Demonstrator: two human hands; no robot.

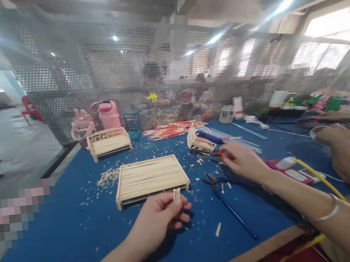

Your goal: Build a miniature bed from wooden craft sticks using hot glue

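My left hand [163, 213] pinches a few short pale wooden stick pieces [176, 194] between thumb and fingers, in front of a flat slatted wooden stick panel [151, 177] on the blue table. Out to the right, my right hand [242, 159] has its fingers closed near a small orange-red tip [219, 154]; what they hold is not clear. Just beyond these fingers, a blue-handled tool [209, 137] lies against a small wooden stick frame [198, 141]. Below my right hand are pliers [234, 214] with dark blue handles.
Wood scraps [107, 176] litter the blue table [81, 249]. Behind stand a small wooden stick bed [110, 144], a pink bottle [109, 115], a teal basket [133, 127] and red-tipped sticks [171, 130]. A co-worker's hands [338, 139] are at the right, near a yellow cable [319, 177].
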